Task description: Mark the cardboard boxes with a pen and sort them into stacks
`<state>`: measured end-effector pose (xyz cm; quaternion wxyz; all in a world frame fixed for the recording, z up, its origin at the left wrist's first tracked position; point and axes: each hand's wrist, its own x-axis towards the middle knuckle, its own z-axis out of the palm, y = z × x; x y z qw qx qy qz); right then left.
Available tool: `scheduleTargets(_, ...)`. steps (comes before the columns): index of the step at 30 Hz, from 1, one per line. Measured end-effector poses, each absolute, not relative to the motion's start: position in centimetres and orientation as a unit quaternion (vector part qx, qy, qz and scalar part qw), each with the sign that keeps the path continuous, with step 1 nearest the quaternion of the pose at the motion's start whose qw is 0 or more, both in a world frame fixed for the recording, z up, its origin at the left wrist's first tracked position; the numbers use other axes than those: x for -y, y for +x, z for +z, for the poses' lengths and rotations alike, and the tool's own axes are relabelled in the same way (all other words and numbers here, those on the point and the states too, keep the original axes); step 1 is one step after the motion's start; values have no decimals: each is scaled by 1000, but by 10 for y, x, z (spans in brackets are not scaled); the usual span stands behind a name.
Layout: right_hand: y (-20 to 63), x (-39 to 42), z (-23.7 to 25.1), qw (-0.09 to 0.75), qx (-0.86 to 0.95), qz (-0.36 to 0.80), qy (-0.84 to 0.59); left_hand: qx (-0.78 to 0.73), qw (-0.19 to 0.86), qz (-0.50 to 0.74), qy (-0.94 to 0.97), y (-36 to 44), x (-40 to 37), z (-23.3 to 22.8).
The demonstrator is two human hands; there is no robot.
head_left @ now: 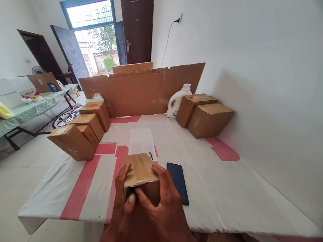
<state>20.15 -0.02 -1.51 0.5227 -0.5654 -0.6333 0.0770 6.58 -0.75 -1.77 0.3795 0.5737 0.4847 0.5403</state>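
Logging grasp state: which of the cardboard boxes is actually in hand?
The small box at the table's near edge, beside the phone. Both hands grip it; the left stack and right pair sit untouched.

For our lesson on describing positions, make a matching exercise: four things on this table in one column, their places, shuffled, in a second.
Things:
1. small box
2. phone
3. white jug
4. pen

Places:
A. against the cardboard sheet at the back
B. between both hands
C. flat, just right of the held box
D. just behind the held box

Pairs: 1-B, 2-C, 3-A, 4-D
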Motion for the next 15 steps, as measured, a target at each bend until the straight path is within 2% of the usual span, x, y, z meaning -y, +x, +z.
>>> scheduleTargets(4,181,-4,6,517,637,93,-564,-520,395,562,508,55,9,-1)
scheduleTargets(9,156,-6,25,481,631,146,-591,-590,437,513,444,36,12,33)
scheduleTargets(12,159,-5,29,455,636,192,-592,-599,447,511,424,38,17,37)
scheduleTargets(15,185,-9,21,479,623,293,-545,-587,430,527,440,47,20,35)
